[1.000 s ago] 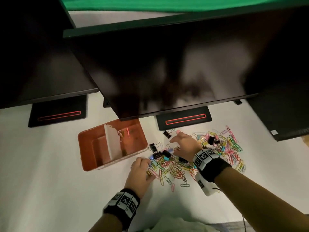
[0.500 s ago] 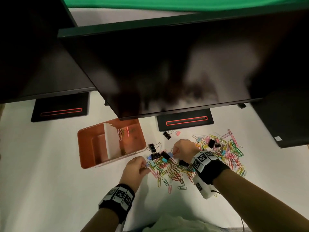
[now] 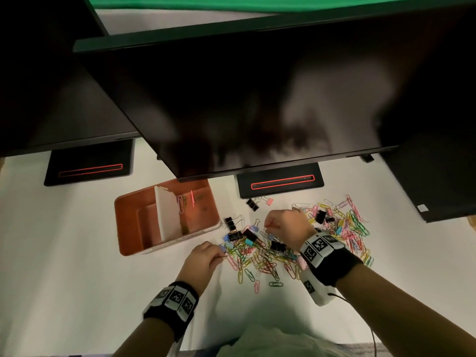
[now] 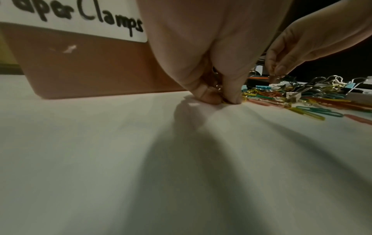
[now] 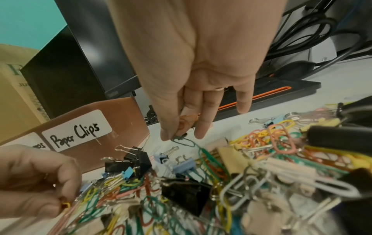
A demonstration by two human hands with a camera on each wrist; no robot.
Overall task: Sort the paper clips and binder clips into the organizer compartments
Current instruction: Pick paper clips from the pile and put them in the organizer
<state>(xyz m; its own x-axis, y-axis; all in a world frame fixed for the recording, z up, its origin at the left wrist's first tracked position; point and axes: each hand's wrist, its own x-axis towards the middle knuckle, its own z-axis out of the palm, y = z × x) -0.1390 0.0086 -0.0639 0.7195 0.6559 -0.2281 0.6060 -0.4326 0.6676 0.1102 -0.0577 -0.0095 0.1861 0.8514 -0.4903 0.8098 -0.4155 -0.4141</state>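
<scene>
A pile of coloured paper clips and binder clips lies on the white table, right of the orange organizer. A white divider splits the organizer, and a few paper clips lie in its right compartment. Its front carries the labels "Paper Clips" and "Paper Clamps". My left hand pinches a yellow paper clip at the pile's left edge, fingertips down on the table. My right hand pinches a green paper clip over the pile's far middle.
Dark monitors hang over the far table, and their black stands sit behind the organizer and the pile. A black binder clip and a pink one lie apart near the right stand. Cables run at the far right.
My right hand has drawn back from the far binder clips to the pile and closed on a green clip. My left hand has pulled slightly towards me, pinching at the pile's left edge.
</scene>
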